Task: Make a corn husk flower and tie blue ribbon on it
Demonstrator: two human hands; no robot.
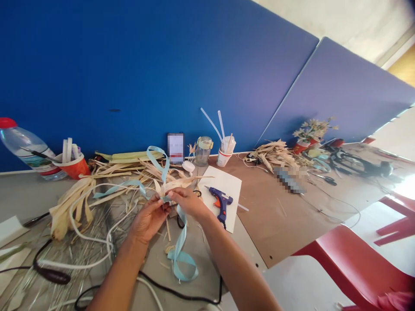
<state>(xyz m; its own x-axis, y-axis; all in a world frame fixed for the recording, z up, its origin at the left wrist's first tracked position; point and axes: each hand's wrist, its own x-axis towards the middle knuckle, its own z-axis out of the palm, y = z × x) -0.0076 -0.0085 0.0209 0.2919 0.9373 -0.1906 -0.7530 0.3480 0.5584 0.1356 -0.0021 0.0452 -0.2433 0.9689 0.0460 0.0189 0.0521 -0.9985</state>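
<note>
My left hand (pixel 149 219) is closed around the base of a small pale corn-husk flower (pixel 158 188), its petals pointing up. A thin stick (pixel 168 230) shows below the fingers. My right hand (pixel 186 201) pinches a light blue ribbon (pixel 181 257) against the flower's base, touching the left fingertips. One end of the ribbon loops up above the hands, and a long tail curls down onto the table. Just right of the hands, a blue hot glue gun (pixel 222 203) lies on a white sheet (pixel 236 185). Black scissor handles are partly hidden behind my right hand.
Dried corn husks (pixel 76 203) and a white cable (pixel 94 265) spread on the left. A red cup (pixel 75 165), plastic bottle (pixel 35 151), phone (pixel 176 148), glass jar (pixel 203 151) and white cup with glue sticks (pixel 225 154) line the blue partition. A red chair (pixel 359 263) stands right.
</note>
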